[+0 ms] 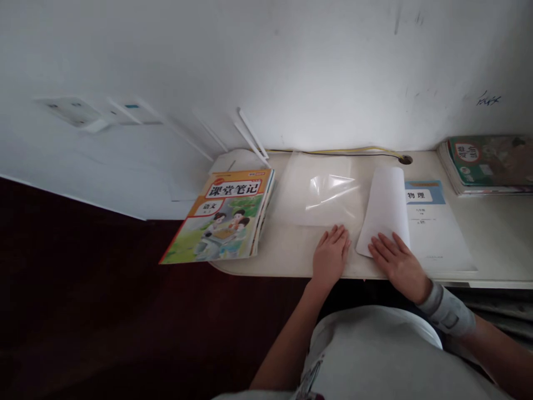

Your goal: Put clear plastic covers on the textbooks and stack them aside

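A clear plastic sheet (300, 194), like a book cover, lies on the table with glare across it. My left hand (332, 255) rests flat at its near edge, fingers stretched out together. A textbook (441, 236) with a blue band and Chinese title lies open to the right. Its white cover or leaf (386, 203) is curled over to the left. My right hand (397, 266) presses on the near end of that leaf, fingers extended, with a grey band around the wrist. Whether the leaf is tucked into the plastic, I cannot tell.
A stack of colourful books (225, 222) overhangs the table's left end, in front of a white router (237, 158) with antennas. Another book stack (491, 166) is at the far right. A yellow cable (353, 150) runs along the wall to a cable hole (405, 160).
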A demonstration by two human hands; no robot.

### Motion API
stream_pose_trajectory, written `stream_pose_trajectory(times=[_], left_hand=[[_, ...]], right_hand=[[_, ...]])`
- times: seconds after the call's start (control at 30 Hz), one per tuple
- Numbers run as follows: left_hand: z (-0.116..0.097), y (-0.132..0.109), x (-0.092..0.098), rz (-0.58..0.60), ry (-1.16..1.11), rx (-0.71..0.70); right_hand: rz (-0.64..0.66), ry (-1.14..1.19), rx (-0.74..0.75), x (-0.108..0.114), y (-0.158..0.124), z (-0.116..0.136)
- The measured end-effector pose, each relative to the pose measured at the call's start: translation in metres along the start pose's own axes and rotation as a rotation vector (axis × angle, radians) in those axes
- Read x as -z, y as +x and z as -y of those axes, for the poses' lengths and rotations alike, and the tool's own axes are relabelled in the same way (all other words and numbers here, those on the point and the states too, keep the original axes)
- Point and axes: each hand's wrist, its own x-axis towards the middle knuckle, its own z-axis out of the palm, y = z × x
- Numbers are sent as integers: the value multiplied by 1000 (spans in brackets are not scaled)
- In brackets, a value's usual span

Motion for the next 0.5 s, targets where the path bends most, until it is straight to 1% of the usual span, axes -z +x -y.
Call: stream_pose_trajectory(times=[0.07, 0.17, 0.27, 0.33, 0.4, 0.43, 0.5], left_hand=[[-3, 0, 2, -14, 25, 11], [-7, 1, 5, -18, 83, 32], [-8, 0, 6, 40, 145, 56], [-8, -1, 5, 92, 175, 64], [-8, -2, 4, 125, 194, 74], [-7, -3, 3, 133, 201, 79], [-7, -3, 2, 139, 212, 85]], right_hand=[[9, 14, 11, -3, 8, 10], [5, 58, 69, -5, 17, 25], [34, 169, 139, 3, 20, 29], [73, 271, 167, 12, 25, 17], [79, 328, 122, 22, 39, -7], [58, 319, 61, 25, 51, -22], [39, 260, -120, 26, 82, -57]])
